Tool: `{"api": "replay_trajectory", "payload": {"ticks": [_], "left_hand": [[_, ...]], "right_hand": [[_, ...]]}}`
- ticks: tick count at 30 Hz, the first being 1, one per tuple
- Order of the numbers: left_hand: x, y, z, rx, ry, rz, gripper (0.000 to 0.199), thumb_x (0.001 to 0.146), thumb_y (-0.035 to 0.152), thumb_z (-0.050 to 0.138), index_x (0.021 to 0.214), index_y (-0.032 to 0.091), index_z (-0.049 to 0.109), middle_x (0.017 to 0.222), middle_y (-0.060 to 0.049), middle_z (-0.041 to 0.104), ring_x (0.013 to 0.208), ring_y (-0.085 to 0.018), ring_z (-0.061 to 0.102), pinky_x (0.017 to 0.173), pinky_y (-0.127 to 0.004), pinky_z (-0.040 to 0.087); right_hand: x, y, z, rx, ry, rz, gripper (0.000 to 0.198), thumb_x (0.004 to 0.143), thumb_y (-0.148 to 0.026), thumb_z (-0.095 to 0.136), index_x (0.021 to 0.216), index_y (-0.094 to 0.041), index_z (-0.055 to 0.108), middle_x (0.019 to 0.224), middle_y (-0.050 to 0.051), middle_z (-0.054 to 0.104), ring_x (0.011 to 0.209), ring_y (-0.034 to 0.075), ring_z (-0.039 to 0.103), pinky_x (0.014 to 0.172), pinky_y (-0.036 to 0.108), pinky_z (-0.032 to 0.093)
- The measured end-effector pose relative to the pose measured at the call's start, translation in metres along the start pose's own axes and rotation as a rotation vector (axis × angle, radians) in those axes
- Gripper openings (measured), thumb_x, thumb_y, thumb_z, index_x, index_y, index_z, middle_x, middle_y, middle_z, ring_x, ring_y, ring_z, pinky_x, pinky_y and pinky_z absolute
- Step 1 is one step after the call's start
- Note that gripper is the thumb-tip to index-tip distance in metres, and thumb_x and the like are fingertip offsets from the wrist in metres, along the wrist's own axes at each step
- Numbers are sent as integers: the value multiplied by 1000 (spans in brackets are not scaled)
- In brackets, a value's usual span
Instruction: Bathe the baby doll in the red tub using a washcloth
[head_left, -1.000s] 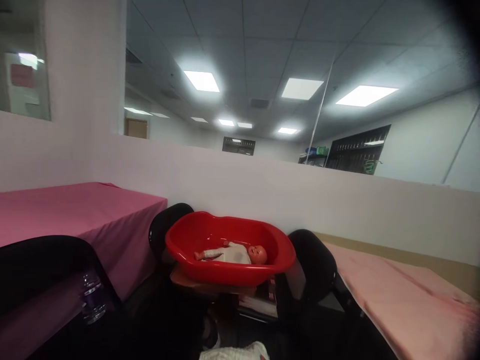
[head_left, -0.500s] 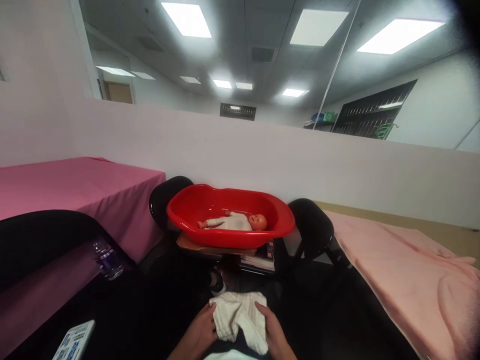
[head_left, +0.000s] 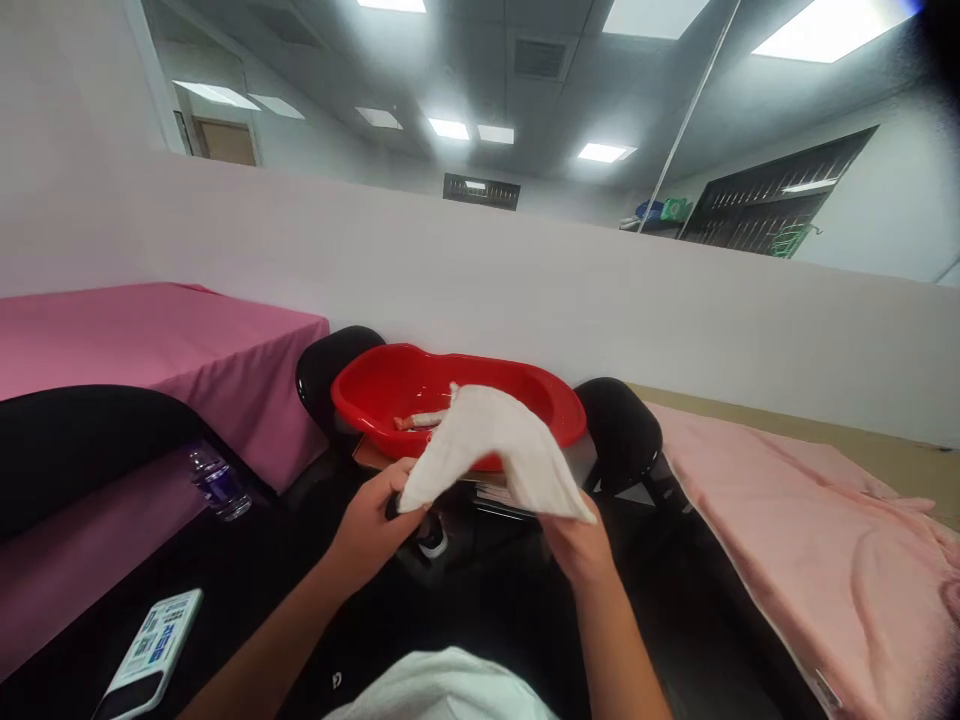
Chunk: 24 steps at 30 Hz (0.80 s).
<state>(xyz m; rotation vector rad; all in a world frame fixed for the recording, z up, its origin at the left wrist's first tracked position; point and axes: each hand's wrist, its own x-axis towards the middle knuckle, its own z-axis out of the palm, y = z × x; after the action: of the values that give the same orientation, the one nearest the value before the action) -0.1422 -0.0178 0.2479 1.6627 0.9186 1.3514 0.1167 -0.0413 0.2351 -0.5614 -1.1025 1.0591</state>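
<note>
Cloth, white and creased, hangs raised between both hands in front of the chest, its top fold peaking over the tub behind it. The left hand is closed on the cloth's lower left corner, thumb over the edge; the right hand is clamped on the lower right corner, where the fabric bunches above the knuckles. Between the two hands the bottom hem sags free (nothing touches it there).

The red tub sits just beyond, on a stack of books, its near rim partly hidden by the cloth. A doll lies inside, only its legs showing past the cloth's left edge. Black chair backs flank the tub on both sides, close against its rim.

To the left, a table under a pink cover ends in a draped edge near the left chair; a bottle and a phone lie on the dark surface below it. To the right, a pale pink blanket runs along a table edge. A dark open gap lies under the hands.
</note>
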Motion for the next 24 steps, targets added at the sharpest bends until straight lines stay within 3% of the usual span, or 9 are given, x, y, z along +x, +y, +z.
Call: {"api": "replay_trajectory", "payload": {"ticks": [2,4,6,10,13,16,19,22,24], "left_hand": [[-9,17,-9,37,11,168,19,77,28,65,66,18,54,98,-6,69,94,-20,61,85,-30,48],[-19,18,-15,39,21,285,25,79,25,62,61,19,46,94,-6,69,95,-20,62,84,-32,49],[-27,11,-18,80,74,343,24,79,19,62,63,19,44,97,-5,69,97,-19,62,84,-31,49],[-31,1,-19,175,244,314,25,74,14,68,65,19,45,107,-4,65,100,-18,60,84,-29,48],[-32,5,-21,151,363,228,24,73,16,66,64,19,44,109,-4,62,97,-17,60,82,-28,47],[-34,6,-25,109,479,139,18,68,14,61,66,19,43,92,0,59,81,-13,56,69,-22,45],[-38,-7,-29,141,610,-24,14,63,16,56,72,20,45,73,4,51,66,-11,47,57,-20,37],[-39,-37,-26,112,546,-309,18,62,20,55,77,21,45,61,7,47,54,-10,42,48,-19,31],[-39,-64,-21,-68,464,-504,22,62,22,57,79,22,43,55,8,46,48,-10,42,44,-19,29]], "right_hand": [[-7,-25,10,-161,-184,-88,17,73,-36,75,81,-21,74,82,8,71,91,25,63,92,45,45],[-19,-33,16,-288,-273,-119,8,79,-30,69,80,-23,74,88,9,71,95,25,62,92,45,44],[-28,-31,16,-385,-286,-116,9,81,-21,66,85,-25,73,99,8,69,100,24,60,91,42,45],[-36,-18,8,-479,-210,-166,15,81,-17,65,87,-28,74,114,7,61,105,22,57,89,36,46],[-37,-12,1,-438,-104,-152,12,78,-17,67,83,-27,73,103,5,63,93,18,60,82,30,47],[-45,-2,-4,-250,11,-6,5,77,-23,69,81,-25,70,91,5,67,87,19,61,78,31,48],[-60,20,-6,-59,104,149,12,75,-31,70,81,-23,65,98,6,69,94,23,61,79,33,47],[-75,59,-9,-37,128,249,21,70,-37,75,80,-21,64,107,6,67,99,23,59,82,31,46],[-81,89,-12,21,173,341,29,72,-46,73,85,-21,66,107,7,67,98,22,59,83,32,46]]}}
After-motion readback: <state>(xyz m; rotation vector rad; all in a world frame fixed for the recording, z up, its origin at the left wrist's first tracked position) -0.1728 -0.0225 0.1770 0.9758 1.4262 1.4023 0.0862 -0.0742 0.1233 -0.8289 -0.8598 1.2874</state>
